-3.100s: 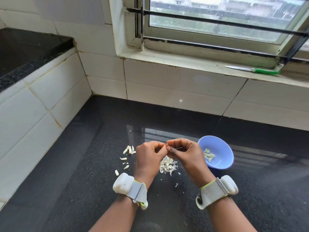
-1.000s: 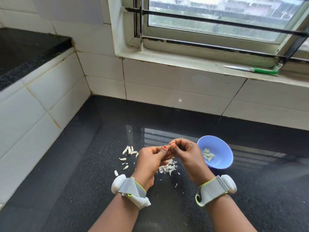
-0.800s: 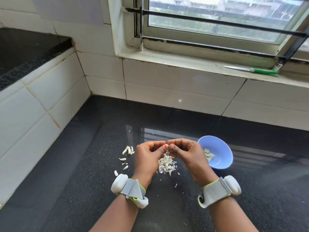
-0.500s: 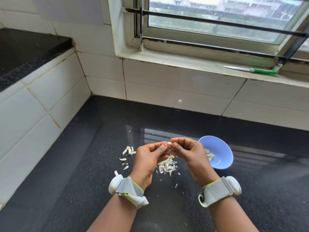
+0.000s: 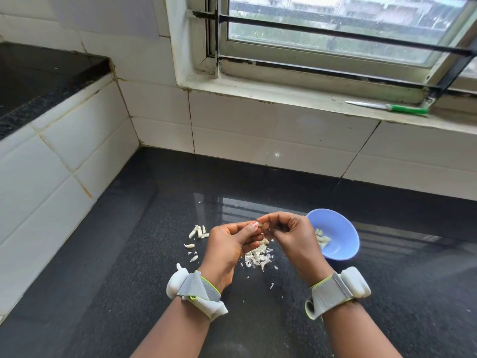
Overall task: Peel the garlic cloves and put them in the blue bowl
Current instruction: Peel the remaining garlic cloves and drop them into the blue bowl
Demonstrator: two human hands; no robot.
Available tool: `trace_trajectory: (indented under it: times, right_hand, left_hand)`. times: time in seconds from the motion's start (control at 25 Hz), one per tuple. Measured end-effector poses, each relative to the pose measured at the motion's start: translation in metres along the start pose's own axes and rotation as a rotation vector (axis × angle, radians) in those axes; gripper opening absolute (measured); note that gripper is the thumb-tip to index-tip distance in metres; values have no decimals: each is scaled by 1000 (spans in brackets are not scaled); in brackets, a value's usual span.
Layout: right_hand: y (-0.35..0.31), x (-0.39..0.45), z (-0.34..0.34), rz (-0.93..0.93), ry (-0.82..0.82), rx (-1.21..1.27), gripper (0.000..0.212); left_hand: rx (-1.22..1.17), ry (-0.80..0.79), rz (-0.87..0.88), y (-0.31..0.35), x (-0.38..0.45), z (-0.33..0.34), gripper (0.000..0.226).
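Garlic clove (image 5: pixel 259 225), small and pale, sits pinched between the fingertips of both hands, held up above the black stone counter (image 5: pixel 103 267). From my remote seat I see my left hand (image 5: pixel 227 245) curled with its thumb, the nail painted red, pressed against the near side of the clove. My right hand (image 5: pixel 291 237) meets it from the other side, thumb and forefinger closed on the same clove, the other fingers curled in behind. So both hands are gripping the one clove, which lies right at the point where the fingertips touch, not inside either palm.

Directly beneath the hands, on the counter, lies a heap of thin white peels (image 5: pixel 258 257), with a few stray flakes nearer to me. To the left of the left hand, a loose scatter of unpeeled cloves (image 5: pixel 198 231) rests on the counter, apart from the peels.

Just beside the right hand, on its far right, stands the blue bowl (image 5: pixel 340 239), its near edge partly hidden by the hand. A few peeled cloves (image 5: pixel 322 239) lie inside it.

Each wrist wears a grey strap with a white unit: the left wristband (image 5: pixel 192 288), and the right wristband (image 5: pixel 340 288).

Farther back, white tiles rise to a window ledge (image 5: pixel 284 95), where a knife with a green handle (image 5: pixel 387 107) lies flat.
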State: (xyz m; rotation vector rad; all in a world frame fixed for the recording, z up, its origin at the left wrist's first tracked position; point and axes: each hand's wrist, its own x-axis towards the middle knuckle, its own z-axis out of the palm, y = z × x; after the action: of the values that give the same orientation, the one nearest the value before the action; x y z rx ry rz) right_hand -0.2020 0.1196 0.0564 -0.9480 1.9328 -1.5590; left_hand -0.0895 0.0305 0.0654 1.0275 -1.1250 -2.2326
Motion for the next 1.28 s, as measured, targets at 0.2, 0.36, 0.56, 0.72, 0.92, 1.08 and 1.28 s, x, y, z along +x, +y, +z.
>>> trace_trajectory:
  times: [0.2,0.36,0.56,0.72,0.92,1.08,1.28]
  right_hand:
    - [1,1,4,-63,19,-185,32]
    - [0,0,5,-114,38,-267,24]
    - [3,2,3,-182,61,-362,20]
    - [2,2,7,-168,111,-366,25]
    - [1,-2,11,-86,133,-271,32]
    - [0,-4,15,-16,140,-113,24]
    - [-3,-6,15,60,93,117,12]
  left_hand:
    - [93,38,37,-2,2,-1,10]
    - [119,46,62,-4,5,-4,5]
    - [53,15,40,-7,4,-3,18]
    - [-36,-11,-11,-9,3,-1,19]
    - [30,-24,56,-15,3,-1,21]
    - [27,-53,96,-12,3,-1,22]
    - [102,-44,186,-12,4,-4,23]
